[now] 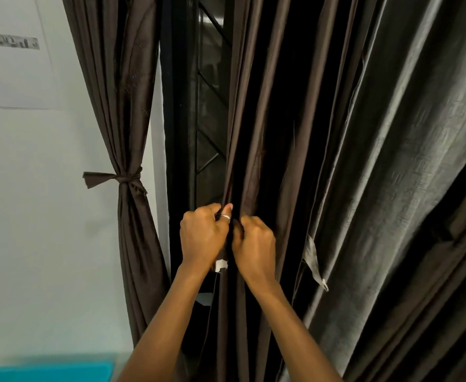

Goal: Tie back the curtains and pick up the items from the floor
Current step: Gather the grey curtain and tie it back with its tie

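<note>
Curtain [249, 119] hangs at the window's [212, 106] right edge, its folds bunched where the left hand [202, 235] and right hand [253, 244] both clench the cloth, side by side. I see no tie here, so easing either fist would likely spill the bunch.

One view only, head-worn and wide-angle. It faces forward, close onto the curtain [275, 119], which fills centre and right, with the wall [47, 230] at left. The left hand [202, 235] and right hand [255, 244] sit near frame centre.
</note>
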